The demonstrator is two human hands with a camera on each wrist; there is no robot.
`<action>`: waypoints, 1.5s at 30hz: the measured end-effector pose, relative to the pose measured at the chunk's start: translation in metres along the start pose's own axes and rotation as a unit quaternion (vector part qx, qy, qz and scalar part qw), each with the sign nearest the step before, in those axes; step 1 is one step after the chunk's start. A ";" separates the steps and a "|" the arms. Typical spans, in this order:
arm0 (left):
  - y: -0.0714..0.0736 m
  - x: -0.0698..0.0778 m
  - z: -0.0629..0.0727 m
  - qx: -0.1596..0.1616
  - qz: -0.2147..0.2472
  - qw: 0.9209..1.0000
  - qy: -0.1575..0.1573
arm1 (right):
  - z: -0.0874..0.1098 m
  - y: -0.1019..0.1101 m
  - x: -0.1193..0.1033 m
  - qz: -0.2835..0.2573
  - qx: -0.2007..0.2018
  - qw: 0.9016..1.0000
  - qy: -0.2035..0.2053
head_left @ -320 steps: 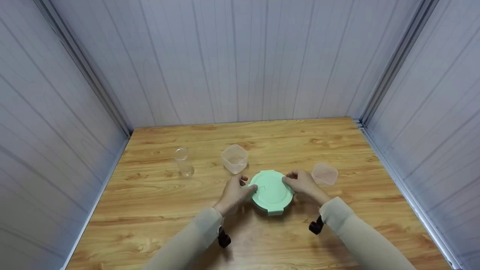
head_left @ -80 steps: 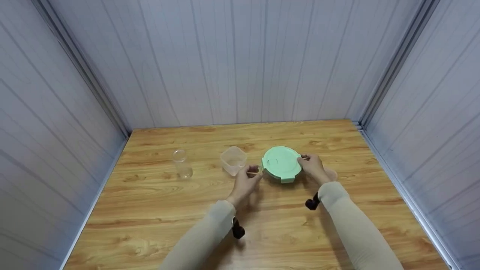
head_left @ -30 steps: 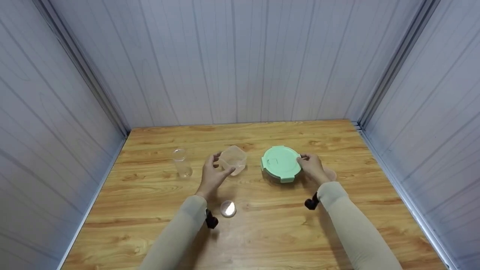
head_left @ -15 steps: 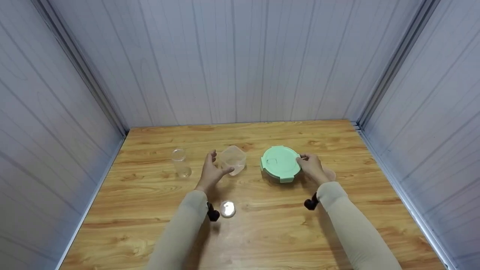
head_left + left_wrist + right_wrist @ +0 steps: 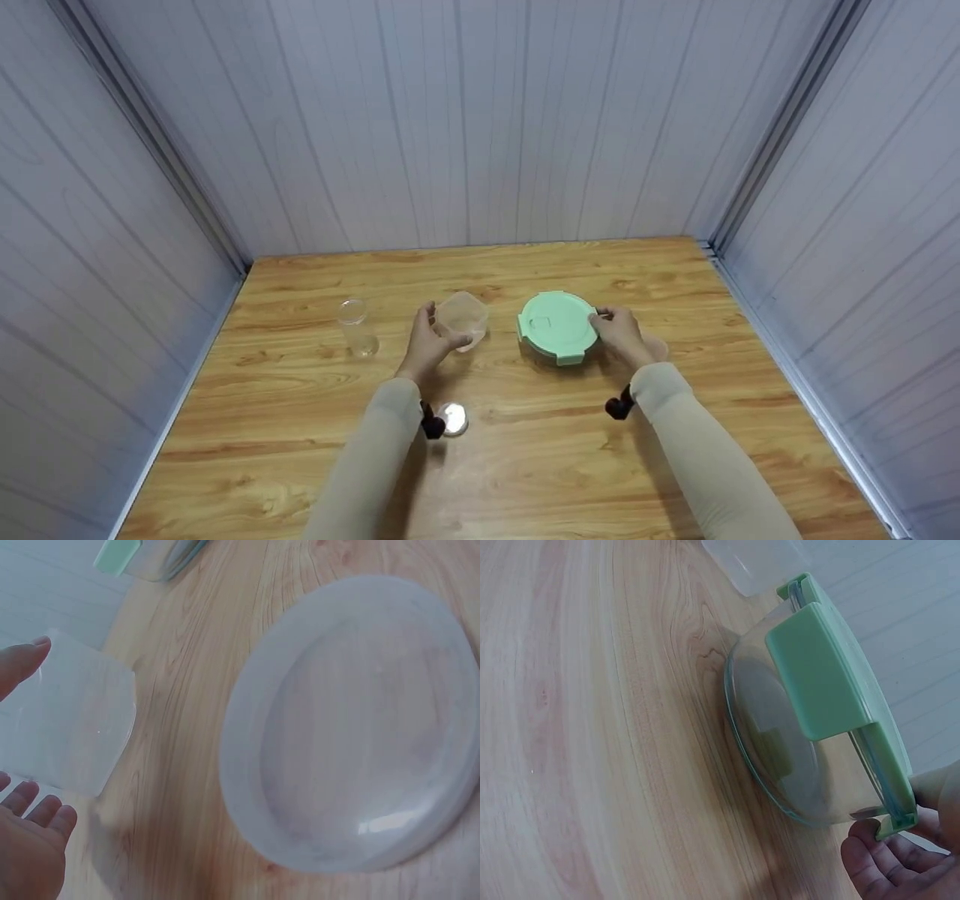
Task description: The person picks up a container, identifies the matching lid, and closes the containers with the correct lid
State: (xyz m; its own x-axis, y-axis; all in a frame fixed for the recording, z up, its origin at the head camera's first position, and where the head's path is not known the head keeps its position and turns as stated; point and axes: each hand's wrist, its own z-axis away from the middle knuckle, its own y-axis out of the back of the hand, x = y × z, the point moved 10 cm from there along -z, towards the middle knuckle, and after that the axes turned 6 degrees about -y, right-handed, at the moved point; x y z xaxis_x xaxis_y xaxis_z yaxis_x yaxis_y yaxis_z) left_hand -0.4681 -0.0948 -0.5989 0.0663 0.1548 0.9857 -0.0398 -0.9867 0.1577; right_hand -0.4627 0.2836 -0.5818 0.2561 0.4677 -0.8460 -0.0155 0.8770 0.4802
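My right hand [image 5: 621, 334] pinches the side latch of a round glass food container [image 5: 780, 757] with a green lid [image 5: 559, 322]. Its thumb lies on the lid and its fingers curl under the latch in the right wrist view. My left hand [image 5: 427, 346] spreads around a square translucent plastic container [image 5: 462, 319], fingers on the left side, thumb at the near corner. The left wrist view shows the thumb over that container's edge; firm contact cannot be told. Beside my left wrist, a small round clear lid [image 5: 352, 727] lies on the table.
A tall clear cup [image 5: 358, 330] stands to the left of the left hand. A flat translucent square lid [image 5: 656, 346] lies partly hidden behind the right hand. Pale panel walls [image 5: 450, 127] enclose the wooden table [image 5: 525, 480] at the back and sides.
The green-lidded container went back and right, with the right hand on it. The left hand left it and moved left to the square container. The small round lid appeared on the table.
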 end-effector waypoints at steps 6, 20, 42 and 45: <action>-0.002 0.000 -0.001 0.000 -0.004 1.000 -0.003 | -0.002 0.000 -0.001 -0.004 0.001 1.000 -0.003; -0.001 0.001 -0.003 0.009 -0.017 1.000 -0.006 | -0.006 0.000 0.002 0.000 0.011 1.000 -0.003; -0.002 0.023 0.032 -0.052 0.002 0.998 -0.044 | -0.001 -0.002 0.002 -0.005 0.003 1.000 -0.010; -0.001 0.026 0.037 -0.054 -0.007 0.997 -0.049 | -0.001 -0.001 0.001 0.004 0.003 1.000 -0.008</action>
State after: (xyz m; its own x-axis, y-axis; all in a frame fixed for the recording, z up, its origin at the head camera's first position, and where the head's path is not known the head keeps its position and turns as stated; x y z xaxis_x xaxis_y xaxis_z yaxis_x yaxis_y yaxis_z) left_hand -0.4297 -0.0919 -0.5757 0.1638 0.1573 0.9739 -0.1449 -0.9727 0.1815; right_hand -0.4634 0.2828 -0.5834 0.2704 0.4728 -0.8387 -0.0119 0.8727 0.4881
